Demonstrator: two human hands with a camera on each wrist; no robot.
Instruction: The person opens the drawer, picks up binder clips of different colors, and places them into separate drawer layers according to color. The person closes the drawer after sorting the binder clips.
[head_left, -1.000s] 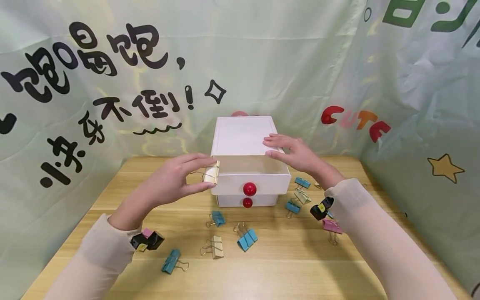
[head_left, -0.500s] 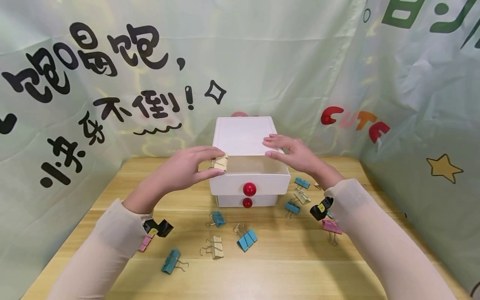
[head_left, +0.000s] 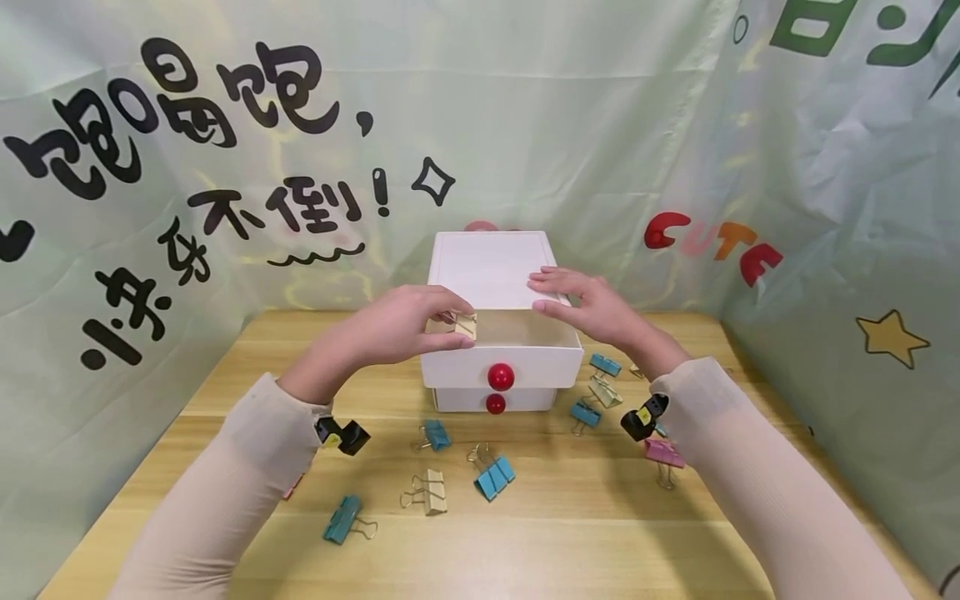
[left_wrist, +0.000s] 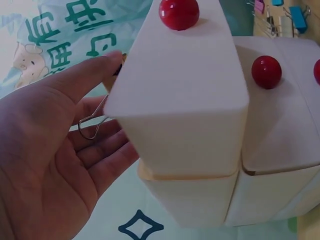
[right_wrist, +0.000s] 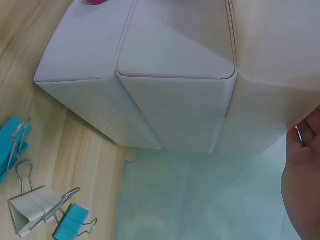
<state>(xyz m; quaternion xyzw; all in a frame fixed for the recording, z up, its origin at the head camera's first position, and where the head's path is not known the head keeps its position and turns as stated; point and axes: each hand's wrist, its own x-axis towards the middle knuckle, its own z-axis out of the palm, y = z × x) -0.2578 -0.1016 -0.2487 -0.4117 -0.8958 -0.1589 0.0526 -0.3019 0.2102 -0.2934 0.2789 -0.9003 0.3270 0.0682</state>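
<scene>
My left hand (head_left: 397,327) pinches a cream binder clip (head_left: 466,325) over the left part of the pulled-out top drawer (head_left: 457,367). In the left wrist view the clip's wire handle (left_wrist: 87,127) shows beside the fingers, and the drawer wall hides most of its body. The drawer belongs to a white drawer box (head_left: 491,267) with red round knobs (head_left: 501,377). My right hand (head_left: 588,302) rests on the right side of the box's top, fingers extended. In the right wrist view only part of the right hand (right_wrist: 302,175) shows, against the box's side.
Loose binder clips lie on the wooden table (head_left: 525,550): a cream one (head_left: 433,492), blue ones (head_left: 495,477) in front of the box, and a pink one (head_left: 663,452) by the right sleeve. More lie right of the box. A printed cloth (head_left: 562,125) hangs behind.
My left hand has moved right and up with the cream binder clip, from the drawer's left front corner to over its opening. The right hand has stayed on the box.
</scene>
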